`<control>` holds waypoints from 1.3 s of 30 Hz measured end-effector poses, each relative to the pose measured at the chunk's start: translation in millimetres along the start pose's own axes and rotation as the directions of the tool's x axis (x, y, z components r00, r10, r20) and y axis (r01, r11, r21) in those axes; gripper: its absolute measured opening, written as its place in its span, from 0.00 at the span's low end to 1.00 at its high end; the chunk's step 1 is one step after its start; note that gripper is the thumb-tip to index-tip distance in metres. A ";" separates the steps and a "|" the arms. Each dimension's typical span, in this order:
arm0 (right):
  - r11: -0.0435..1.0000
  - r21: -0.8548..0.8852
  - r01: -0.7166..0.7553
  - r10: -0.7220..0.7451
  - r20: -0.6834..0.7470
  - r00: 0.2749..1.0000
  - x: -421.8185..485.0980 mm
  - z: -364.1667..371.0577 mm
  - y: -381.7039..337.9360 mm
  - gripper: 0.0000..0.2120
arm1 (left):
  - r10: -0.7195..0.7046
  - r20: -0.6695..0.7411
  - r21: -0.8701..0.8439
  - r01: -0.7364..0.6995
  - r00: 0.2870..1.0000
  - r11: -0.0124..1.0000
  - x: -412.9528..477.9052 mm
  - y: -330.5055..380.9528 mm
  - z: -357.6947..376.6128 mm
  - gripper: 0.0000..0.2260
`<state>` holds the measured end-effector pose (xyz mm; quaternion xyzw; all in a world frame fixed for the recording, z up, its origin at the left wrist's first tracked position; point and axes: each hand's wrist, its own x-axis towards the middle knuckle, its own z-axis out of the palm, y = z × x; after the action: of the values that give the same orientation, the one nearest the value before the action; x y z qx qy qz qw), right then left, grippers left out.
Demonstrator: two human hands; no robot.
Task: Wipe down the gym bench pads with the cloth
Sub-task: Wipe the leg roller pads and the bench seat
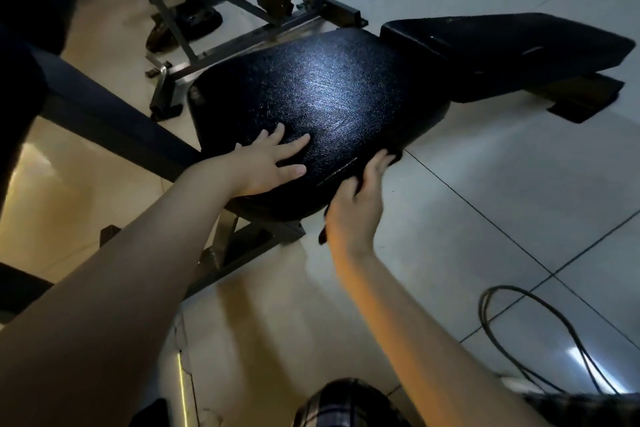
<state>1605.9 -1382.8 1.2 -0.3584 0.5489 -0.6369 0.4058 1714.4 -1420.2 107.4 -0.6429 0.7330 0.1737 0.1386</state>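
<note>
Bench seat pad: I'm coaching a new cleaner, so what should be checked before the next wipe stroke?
1. Cloth in hand: the right hand grips the dark cloth. Ok.
2. Cloth on the pad: it meets the seat pad at the near right edge. Ok.
3. Bracing: the left hand lies flat on the pad, fingers spread. Ok.
4. Stroke path: the left hand sits on surface not yet reached. Not ok.
5. Back pad wiped already: cannot tell.
6. Footing: a cable loops on the floor to the right, apart from the bench. Ok.
</note>
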 end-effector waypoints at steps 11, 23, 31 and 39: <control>0.481 0.021 0.877 -0.676 0.646 0.355 -67.6 -14.2 -24.8 0.22 | -0.081 -0.172 -0.322 0.022 0.982 0.947 -27.4 -39.8 1.6 0.23; -0.746 0.555 0.368 0.442 0.826 -0.350 -5.2 33.0 -25.9 0.18 | -0.071 -0.166 -0.257 0.026 0.984 0.966 -28.4 -55.3 21.5 0.26; -0.602 0.796 0.067 0.694 0.563 -0.449 69.8 -22.3 -82.4 0.07 | -0.066 -0.152 -0.241 0.028 0.986 0.970 -23.4 -57.9 22.6 0.26; -0.681 0.661 0.316 0.313 0.652 -0.690 24.4 49.6 -62.8 0.25 | -0.100 -0.095 -0.195 0.080 0.990 0.977 -24.0 -49.9 12.6 0.26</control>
<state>1632.8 -1421.0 70.7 -0.8688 -0.2078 0.0226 -0.4489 1766.8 -1398.8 102.5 -0.6940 0.6893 0.2028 0.0453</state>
